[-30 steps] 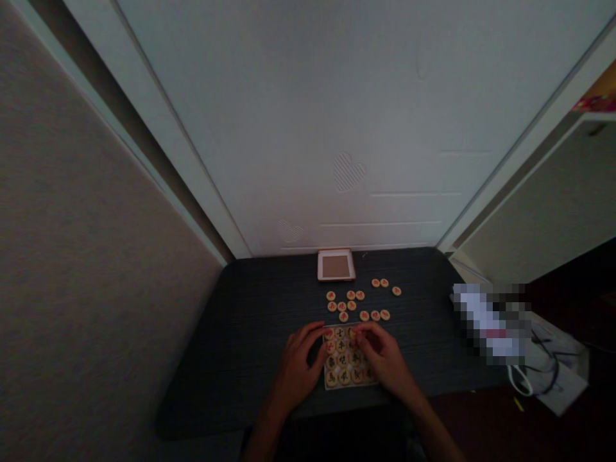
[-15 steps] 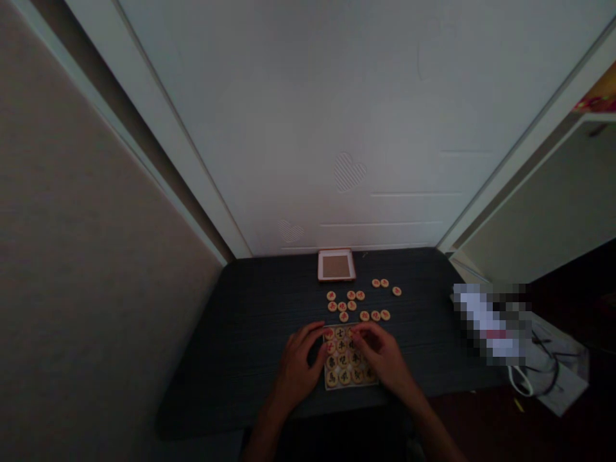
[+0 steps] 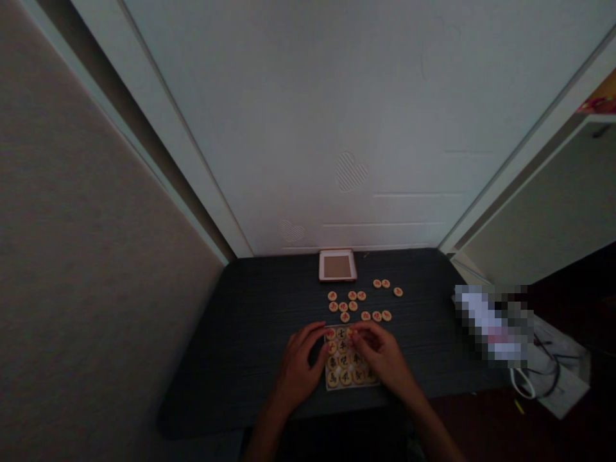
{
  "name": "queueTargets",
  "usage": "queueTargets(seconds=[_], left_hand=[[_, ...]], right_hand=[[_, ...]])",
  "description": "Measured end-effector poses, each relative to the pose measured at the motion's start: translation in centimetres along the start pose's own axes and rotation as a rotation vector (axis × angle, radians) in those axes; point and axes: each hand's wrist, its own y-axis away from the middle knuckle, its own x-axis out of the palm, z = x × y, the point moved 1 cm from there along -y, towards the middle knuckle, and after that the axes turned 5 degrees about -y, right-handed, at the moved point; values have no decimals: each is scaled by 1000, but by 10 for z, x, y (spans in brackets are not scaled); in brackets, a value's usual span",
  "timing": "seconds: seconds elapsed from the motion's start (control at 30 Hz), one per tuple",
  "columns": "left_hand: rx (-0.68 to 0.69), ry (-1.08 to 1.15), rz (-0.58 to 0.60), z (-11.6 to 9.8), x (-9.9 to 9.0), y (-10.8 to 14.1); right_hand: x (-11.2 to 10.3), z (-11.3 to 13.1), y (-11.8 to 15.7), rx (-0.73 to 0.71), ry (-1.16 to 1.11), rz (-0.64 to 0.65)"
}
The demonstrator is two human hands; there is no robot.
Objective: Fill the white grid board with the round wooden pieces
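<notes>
A pale tray [image 3: 352,387] near the table's front edge holds rows of round Chinese chess pieces, mostly with black characters and some red ones on the left. Beside its left edge, my left hand [image 3: 301,362] is curved with thumb and forefinger apart, the tips at the red-marked pieces [image 3: 330,334]. My right hand [image 3: 385,359] reaches over the right side of the tray. Its thumb and forefinger pinch a red-marked Chinese chess piece [image 3: 351,334] at the back row, and the hand covers several pieces there.
Several loose red-marked pieces [image 3: 343,307] lie on the dark table [image 3: 250,333] behind the tray. Farther back, a shallow box [image 3: 337,266] stands by the white panel [image 3: 308,128]. A blurred-out item [image 3: 488,324] and a white cable [image 3: 522,385] are at the right.
The right fingertips with the red-marked piece have shifted slightly left over the back row. My left hand keeps its place at the tray's edge. The view has moved a little.
</notes>
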Motion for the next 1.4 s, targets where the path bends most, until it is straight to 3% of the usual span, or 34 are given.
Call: queueTargets(seconds=[0.37,1.0,1.23,1.4], left_hand=[[5,24,-16,-1,0,0],[32,-31,10,-3,-2,0],[27,-18,24,-3,-3,1],[28,-32,31,-2,-1,1]], right_hand=[[9,-1,-12,-171,409,-50],[20,-9,-18,-251,597,-100],[16,-3,-6,-329,668,4],[14,-9,-5,-361,725,6]])
